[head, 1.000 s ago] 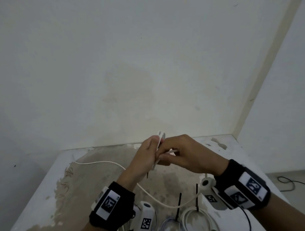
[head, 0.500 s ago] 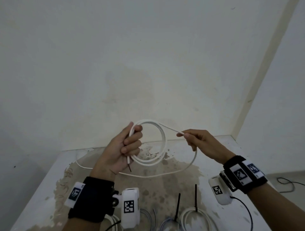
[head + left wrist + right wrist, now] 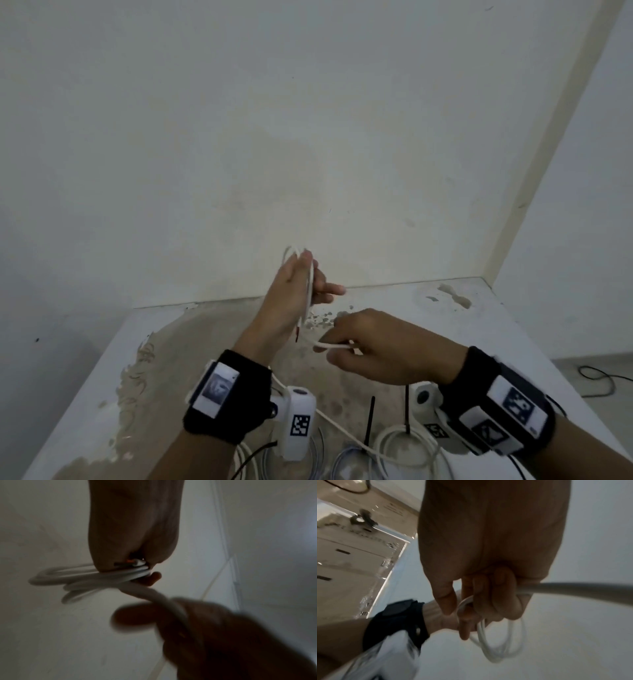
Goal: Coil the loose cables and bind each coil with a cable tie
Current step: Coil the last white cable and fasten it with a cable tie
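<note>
My left hand is raised above the table and grips a small coil of white cable, seen edge-on; its red-tipped end hangs below the palm. In the left wrist view the coil's loops stick out to the left of the pinch. Lower and to the right, my right hand has its fingers curled round the free strand, which runs down to the table. In the right wrist view the strand passes through the fist and the coil hangs beyond.
At the table's near edge lie coiled white cables bound with black cable ties, whose tails stand up. The table sits in a corner against white walls. A black cable lies on the floor at the right.
The left hand has turned the coil from face-on to edge-on and lifted it. The right hand has come in from the right and dropped below the left, still holding the strand.
</note>
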`<action>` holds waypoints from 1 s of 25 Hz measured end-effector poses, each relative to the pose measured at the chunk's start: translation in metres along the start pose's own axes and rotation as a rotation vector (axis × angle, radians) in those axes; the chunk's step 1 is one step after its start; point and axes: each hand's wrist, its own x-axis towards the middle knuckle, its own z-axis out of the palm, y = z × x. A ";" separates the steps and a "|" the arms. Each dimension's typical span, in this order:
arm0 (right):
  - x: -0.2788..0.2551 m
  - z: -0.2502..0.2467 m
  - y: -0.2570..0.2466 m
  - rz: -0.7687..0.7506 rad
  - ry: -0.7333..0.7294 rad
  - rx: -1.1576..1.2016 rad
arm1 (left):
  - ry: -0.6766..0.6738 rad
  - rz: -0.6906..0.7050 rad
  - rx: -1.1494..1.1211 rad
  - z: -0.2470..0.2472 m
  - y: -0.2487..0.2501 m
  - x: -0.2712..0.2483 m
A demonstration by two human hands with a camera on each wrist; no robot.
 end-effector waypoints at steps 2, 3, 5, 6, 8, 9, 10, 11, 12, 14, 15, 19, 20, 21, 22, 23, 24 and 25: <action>0.002 -0.017 -0.009 -0.061 0.124 0.014 | -0.092 -0.005 0.234 0.010 -0.005 -0.012; 0.000 -0.025 -0.009 -0.066 0.177 0.033 | -0.143 -0.013 0.318 0.011 -0.005 -0.017; -0.006 -0.038 0.002 0.009 0.298 0.133 | -0.283 -0.090 0.315 0.007 -0.002 -0.023; -0.009 -0.044 0.008 0.058 0.360 0.190 | -0.367 -0.171 0.223 0.003 0.000 -0.024; -0.014 -0.050 0.024 0.120 0.465 0.319 | -0.528 -0.359 -0.094 -0.005 0.005 -0.024; -0.016 -0.050 0.031 0.136 0.519 0.392 | -0.593 -0.420 -0.277 -0.009 0.006 -0.022; -0.019 -0.049 0.040 0.160 0.574 0.455 | -0.641 -0.437 -0.456 -0.012 0.008 -0.020; -0.022 -0.044 0.048 0.210 0.613 0.504 | -0.661 -0.413 -0.612 -0.014 0.010 -0.018; -0.027 -0.037 0.058 0.269 0.620 0.531 | -0.643 -0.361 -0.728 -0.016 0.012 -0.015; -0.040 -0.017 0.079 0.377 0.563 0.556 | -0.529 -0.222 -0.838 -0.026 0.017 -0.006; -0.048 -0.009 0.090 0.422 0.539 0.553 | -0.461 -0.161 -0.867 -0.034 0.020 -0.002; -0.071 -0.007 0.111 0.529 0.575 0.309 | -0.170 -0.023 -0.869 -0.062 0.034 0.010; -0.070 -0.010 0.106 0.507 0.539 0.209 | -0.083 -0.007 -0.816 -0.061 0.034 0.014; -0.067 -0.013 0.096 0.444 0.471 0.129 | 0.006 0.007 -0.733 -0.055 0.032 0.017; -0.061 -0.014 0.080 0.358 0.389 0.072 | 0.080 0.018 -0.626 -0.046 0.029 0.019; -0.055 -0.015 0.062 0.270 0.311 0.032 | 0.133 0.020 -0.506 -0.035 0.023 0.021; -0.048 -0.015 0.043 0.186 0.250 -0.002 | 0.160 0.020 -0.370 -0.022 0.018 0.020; -0.040 -0.018 0.024 0.113 0.220 -0.030 | 0.155 0.017 -0.226 -0.008 0.014 0.015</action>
